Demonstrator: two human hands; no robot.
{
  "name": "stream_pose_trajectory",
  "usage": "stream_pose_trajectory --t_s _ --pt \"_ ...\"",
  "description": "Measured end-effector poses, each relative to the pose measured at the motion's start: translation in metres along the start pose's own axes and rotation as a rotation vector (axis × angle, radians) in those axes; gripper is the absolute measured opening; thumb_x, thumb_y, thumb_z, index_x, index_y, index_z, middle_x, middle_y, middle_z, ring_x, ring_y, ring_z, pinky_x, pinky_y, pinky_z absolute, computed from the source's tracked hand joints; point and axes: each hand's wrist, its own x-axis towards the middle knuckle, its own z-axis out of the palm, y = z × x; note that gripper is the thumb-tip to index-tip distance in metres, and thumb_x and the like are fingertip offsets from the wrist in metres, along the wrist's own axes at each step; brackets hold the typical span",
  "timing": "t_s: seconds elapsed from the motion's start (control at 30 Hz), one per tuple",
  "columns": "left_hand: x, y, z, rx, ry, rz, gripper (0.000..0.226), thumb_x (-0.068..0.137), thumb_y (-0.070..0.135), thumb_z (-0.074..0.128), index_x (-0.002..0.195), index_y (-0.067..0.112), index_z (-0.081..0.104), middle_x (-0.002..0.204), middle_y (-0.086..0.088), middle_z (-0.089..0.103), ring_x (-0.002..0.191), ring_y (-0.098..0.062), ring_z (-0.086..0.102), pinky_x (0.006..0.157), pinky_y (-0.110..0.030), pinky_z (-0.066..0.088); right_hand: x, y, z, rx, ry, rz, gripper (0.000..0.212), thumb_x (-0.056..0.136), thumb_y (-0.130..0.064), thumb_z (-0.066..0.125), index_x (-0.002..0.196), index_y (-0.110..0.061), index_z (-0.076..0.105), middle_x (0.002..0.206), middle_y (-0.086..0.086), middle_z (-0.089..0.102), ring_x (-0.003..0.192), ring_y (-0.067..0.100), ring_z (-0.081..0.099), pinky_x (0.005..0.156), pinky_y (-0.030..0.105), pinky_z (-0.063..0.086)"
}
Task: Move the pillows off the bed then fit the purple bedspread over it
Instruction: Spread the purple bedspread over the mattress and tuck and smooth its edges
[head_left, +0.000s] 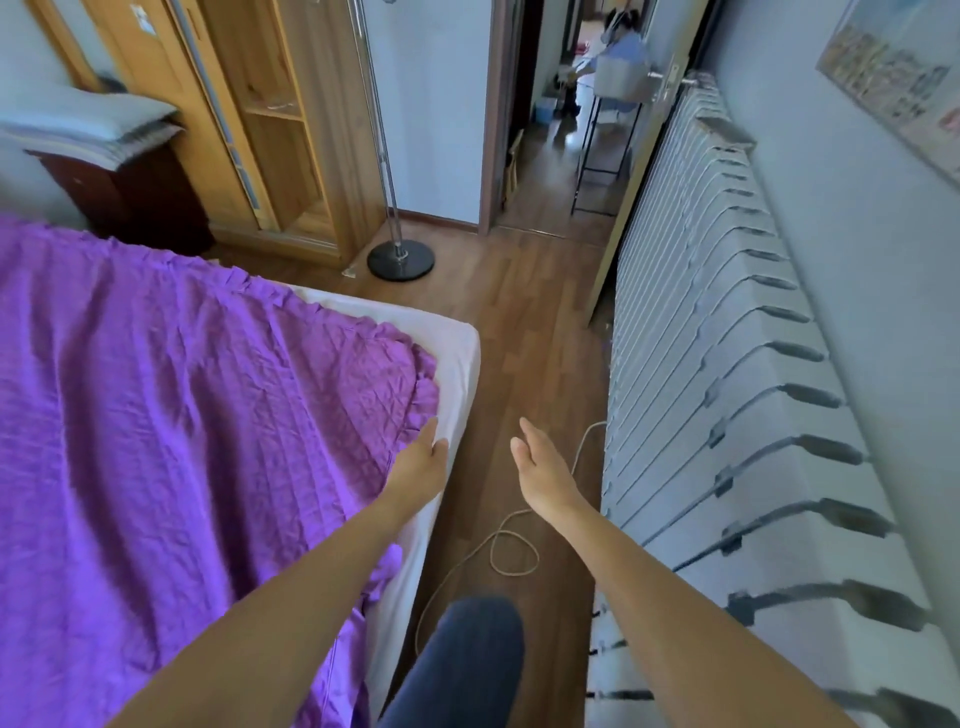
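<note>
The purple bedspread (171, 395) lies wrinkled over most of the bed, with its frilled edge short of the near corner. The white mattress (457, 358) shows bare along that corner and the right side. My left hand (418, 467) rests at the bedspread's frilled edge by the mattress side, fingers straight; whether it pinches the cloth I cannot tell. My right hand (540, 467) hangs in the air over the floor, fingers straight and holding nothing. Two pillows (88, 124) lie stacked on a dark cabinet at the far left.
A narrow strip of wooden floor (519, 322) runs between bed and a long white radiator (727, 389) on the right. A loose cord (498, 545) loops on the floor. A floor lamp base (400, 260), a wooden wardrobe (270, 114) and an open doorway (566, 130) lie ahead.
</note>
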Motion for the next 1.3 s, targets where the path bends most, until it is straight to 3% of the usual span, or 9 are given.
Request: stream_pose_trajectory --t_s 0.27,0.5,0.57,0.63,0.77,0.9,1.0,1.17,1.3 --pt "0.077 -0.008 -0.025 0.005 0.033 -0.030 0.045 0.101 0.022 0.033 0.145 0.013 0.032 0.142 -0.014 0.045 0.126 -0.031 0.045 0.101 -0.029 0.032 0.071 -0.014 -0.011 -0.071 -0.032 -0.056 0.049 0.101 -0.037 0.026 0.147 -0.020 0.024 0.154 0.000 0.026 0.141 0.017 0.025 0.114 0.033 0.023" --pt "0.207 -0.011 -0.044 -0.127 0.079 -0.154 0.046 0.101 0.027 0.032 0.145 0.018 0.030 0.135 -0.016 0.050 0.118 -0.036 0.052 0.099 -0.037 0.040 0.228 -0.055 -0.003 -0.141 -0.143 -0.106 0.046 0.103 -0.031 0.026 0.145 -0.014 0.029 0.149 0.006 0.034 0.136 0.022 0.034 0.110 0.032 0.026" --pt "0.241 -0.009 -0.053 -0.132 0.071 -0.196 0.044 0.101 0.025 0.033 0.143 0.015 0.034 0.130 -0.019 0.054 0.114 -0.036 0.055 0.094 -0.035 0.041 0.268 -0.074 0.004 -0.117 -0.195 -0.128 0.047 0.103 -0.029 0.027 0.146 -0.010 0.028 0.150 0.008 0.033 0.137 0.021 0.032 0.111 0.030 0.024" --pt "0.270 -0.005 -0.064 -0.136 0.049 -0.228 0.041 0.101 0.023 0.034 0.140 0.010 0.038 0.134 -0.016 0.051 0.121 -0.031 0.051 0.099 -0.030 0.037 0.295 -0.087 0.005 -0.105 -0.235 -0.155 0.047 0.103 -0.025 0.029 0.146 -0.007 0.027 0.152 0.008 0.029 0.140 0.019 0.027 0.112 0.026 0.019" --pt "0.323 0.028 -0.078 -0.184 0.094 -0.191 0.045 0.101 0.024 0.032 0.145 0.014 0.029 0.146 -0.008 0.038 0.134 -0.024 0.038 0.104 -0.027 0.032 0.342 -0.090 -0.007 -0.068 -0.226 -0.162 0.047 0.102 -0.027 0.029 0.146 -0.009 0.028 0.153 0.004 0.028 0.141 0.017 0.025 0.113 0.025 0.018" --pt "0.372 0.065 -0.068 -0.208 0.073 -0.133 0.046 0.101 0.026 0.033 0.146 0.018 0.030 0.146 -0.006 0.040 0.132 -0.022 0.041 0.098 -0.025 0.036 0.388 -0.080 -0.038 -0.070 -0.173 -0.097 0.045 0.102 -0.028 0.030 0.144 -0.012 0.031 0.148 0.005 0.035 0.136 0.017 0.033 0.107 0.022 0.022" --pt "0.409 0.087 -0.057 -0.212 0.061 -0.127 0.046 0.101 0.027 0.034 0.146 0.019 0.029 0.147 -0.005 0.038 0.133 -0.023 0.039 0.106 -0.031 0.034 0.430 -0.072 -0.057 -0.055 -0.170 -0.084 0.046 0.103 -0.027 0.028 0.146 -0.010 0.029 0.152 0.006 0.029 0.141 0.016 0.024 0.110 0.022 0.016" --pt "0.486 0.116 -0.040 -0.115 0.085 -0.116 0.045 0.101 0.025 0.031 0.145 0.016 0.030 0.138 -0.012 0.048 0.128 -0.030 0.044 0.106 -0.036 0.035 0.515 -0.061 -0.072 -0.027 -0.233 -0.114 0.049 0.103 -0.030 0.026 0.148 -0.012 0.024 0.155 0.003 0.022 0.144 0.014 0.015 0.115 0.027 0.013" --pt "0.560 0.147 -0.024 -0.057 0.137 -0.131 0.045 0.102 0.024 0.030 0.146 0.010 0.028 0.148 -0.010 0.038 0.135 -0.025 0.037 0.108 -0.026 0.024 0.599 -0.051 -0.102 -0.012 -0.265 -0.154 0.050 0.103 -0.034 0.023 0.149 -0.016 0.022 0.156 0.000 0.021 0.144 0.013 0.014 0.114 0.028 0.014"
